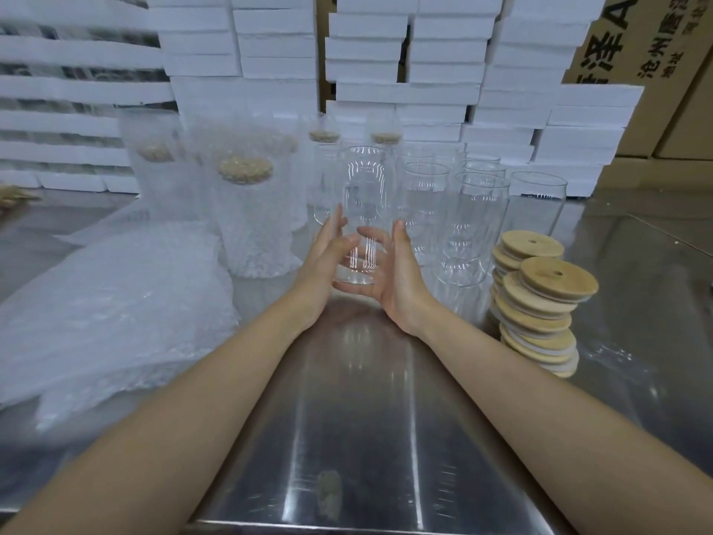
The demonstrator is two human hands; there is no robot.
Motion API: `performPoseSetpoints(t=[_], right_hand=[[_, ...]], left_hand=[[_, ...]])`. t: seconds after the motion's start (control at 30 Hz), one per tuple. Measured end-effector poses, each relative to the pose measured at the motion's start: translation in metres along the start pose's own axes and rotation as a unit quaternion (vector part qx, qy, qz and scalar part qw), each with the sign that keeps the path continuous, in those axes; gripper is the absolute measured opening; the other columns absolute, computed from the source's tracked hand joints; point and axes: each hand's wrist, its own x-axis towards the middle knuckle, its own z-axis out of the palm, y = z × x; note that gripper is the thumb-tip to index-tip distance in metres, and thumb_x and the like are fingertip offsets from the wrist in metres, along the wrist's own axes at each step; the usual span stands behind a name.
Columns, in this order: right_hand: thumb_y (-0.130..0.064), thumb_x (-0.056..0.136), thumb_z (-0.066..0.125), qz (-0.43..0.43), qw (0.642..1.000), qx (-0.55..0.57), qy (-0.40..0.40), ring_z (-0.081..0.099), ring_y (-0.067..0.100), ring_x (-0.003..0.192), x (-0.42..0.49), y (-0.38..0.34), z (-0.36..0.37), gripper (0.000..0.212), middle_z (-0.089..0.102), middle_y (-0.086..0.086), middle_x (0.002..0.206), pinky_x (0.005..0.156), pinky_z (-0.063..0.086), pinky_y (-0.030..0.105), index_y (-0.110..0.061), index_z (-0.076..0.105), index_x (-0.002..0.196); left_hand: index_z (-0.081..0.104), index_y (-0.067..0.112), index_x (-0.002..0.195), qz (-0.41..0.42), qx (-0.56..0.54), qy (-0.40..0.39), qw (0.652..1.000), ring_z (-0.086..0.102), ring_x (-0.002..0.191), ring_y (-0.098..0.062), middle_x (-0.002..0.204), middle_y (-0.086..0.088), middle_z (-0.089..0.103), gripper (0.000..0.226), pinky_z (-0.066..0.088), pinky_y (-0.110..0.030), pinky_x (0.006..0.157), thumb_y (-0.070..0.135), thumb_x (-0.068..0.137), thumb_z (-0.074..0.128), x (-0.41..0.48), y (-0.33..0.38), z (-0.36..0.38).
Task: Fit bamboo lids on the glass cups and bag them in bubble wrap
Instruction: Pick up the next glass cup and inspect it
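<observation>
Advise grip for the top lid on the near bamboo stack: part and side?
Pinch the top lid by its rim, from above-right. It lies as a flat, tilted disc overhanging the leaning stack, so that edge is exposed; empty glasses crowd its left. The right hand, round the glass cup, is nearest.

A steel table (347, 438), streaked with reflections, carries everything. On its left lies a loose heap of bubble wrap bags (115, 303). Behind the heap stand wrapped cups (247, 210) with lids on, upright and close together. Bare glass cups (474, 225) cluster toward the back right, and just beside them lean two stacks of bamboo lids (540, 303). White boxes (443, 71) are stacked along the far edge.
</observation>
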Motion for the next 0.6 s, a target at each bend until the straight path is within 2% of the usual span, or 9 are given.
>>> performPoseSetpoints(t=[0.07,0.13,0.2,0.27,0.3,0.33,0.4,0.5,0.6], right_hand=[[-0.052,0.101,0.03,-0.025,0.999,-0.023,0.014,0.068,0.021,0.096,0.0016,0.002,-0.0006,0.045,0.063,0.011,0.108,0.076,0.059,0.048,-0.017,0.05,0.122],[-0.048,0.098,0.043,-0.061,0.994,-0.08,0.039,0.062,0.019,0.106,0.0025,0.0033,-0.0024,0.039,0.054,0.006,0.112,0.087,0.056,0.051,-0.022,0.044,0.126],[-0.044,0.092,0.058,-0.105,0.979,-0.161,0.061,0.056,0.011,0.113,0.0012,0.0044,-0.0029,0.049,0.047,0.001,0.116,0.087,0.058,0.043,-0.029,0.038,0.134],[-0.041,0.085,0.068,-0.147,0.961,-0.222,0.078,0.05,0.007,0.114,-0.0005,0.0051,-0.0011,0.061,0.038,0.001,0.118,0.077,0.06,0.036,-0.032,0.036,0.136],[-0.042,0.084,0.069,-0.166,0.952,-0.241,0.084,0.048,0.004,0.113,-0.0008,0.0056,-0.0003,0.063,0.035,0.0,0.118,0.07,0.061,0.032,-0.032,0.036,0.137],[-0.043,0.085,0.067,-0.18,0.948,-0.249,0.087,0.048,0.001,0.111,-0.0008,0.006,0.0003,0.063,0.034,-0.002,0.117,0.062,0.059,0.026,-0.031,0.037,0.138],[-0.049,0.09,0.056,-0.185,0.953,-0.228,0.081,0.051,-0.002,0.108,-0.001,0.0051,0.001,0.051,0.035,-0.005,0.118,0.056,0.055,0.021,-0.032,0.039,0.136],[-0.051,0.099,0.033,-0.158,0.971,-0.171,0.062,0.061,0.006,0.109,-0.0002,0.0022,-0.0034,0.031,0.045,0.003,0.127,0.052,0.054,0.026,-0.036,0.044,0.124],[-0.045,0.104,0.029,-0.118,0.985,-0.119,0.05,0.067,0.011,0.102,0.0016,0.001,-0.0069,0.025,0.054,0.011,0.123,0.048,0.053,0.028,-0.036,0.048,0.116]], left_hand=[[0.019,0.038,0.148,0.041,0.048,0.056,0.996,0.033,0.136,-0.005,0.139,0.018,0.035,0.076,0.024,-0.026,0.112,0.057,0.08,0.047,-0.0035,0.0011,0.0049],[0.017,0.023,0.15,0.094,0.102,0.134,0.981,0.034,0.128,-0.007,0.127,0.013,0.032,0.064,0.026,-0.021,0.107,0.043,0.095,0.041,-0.0056,0.0033,0.0066],[0.025,0.019,0.145,0.123,0.117,0.158,0.973,0.039,0.12,-0.008,0.127,0.004,0.032,0.046,0.031,-0.024,0.105,0.031,0.102,0.039,-0.0067,0.0047,0.0044],[0.033,0.021,0.137,0.116,0.086,0.113,0.983,0.043,0.124,-0.01,0.133,-0.001,0.039,0.045,0.034,-0.034,0.11,0.046,0.1,0.038,-0.0082,0.005,0.0025],[0.033,0.025,0.135,0.098,0.065,0.089,0.989,0.043,0.128,-0.011,0.137,-0.001,0.041,0.058,0.034,-0.038,0.112,0.065,0.092,0.037,-0.01,0.0065,0.0033],[0.032,0.029,0.134,0.082,0.05,0.075,0.993,0.042,0.131,-0.012,0.139,0.0,0.041,0.076,0.034,-0.039,0.112,0.082,0.079,0.036,-0.011,0.0074,0.0042],[0.027,0.035,0.135,0.057,0.029,0.064,0.996,0.045,0.128,-0.008,0.135,0.007,0.042,0.1,0.038,-0.039,0.109,0.096,0.057,0.04,-0.0104,0.0082,0.0059],[0.025,0.038,0.136,0.046,0.024,0.04,0.998,0.051,0.119,-0.001,0.127,0.015,0.041,0.093,0.045,-0.04,0.105,0.078,0.061,0.064,-0.0074,0.0053,0.0037],[0.033,0.041,0.133,0.032,0.006,0.049,0.998,0.054,0.116,-0.006,0.123,0.011,0.043,0.074,0.047,-0.04,0.103,0.053,0.071,0.07,-0.0044,0.0016,0.0014]])
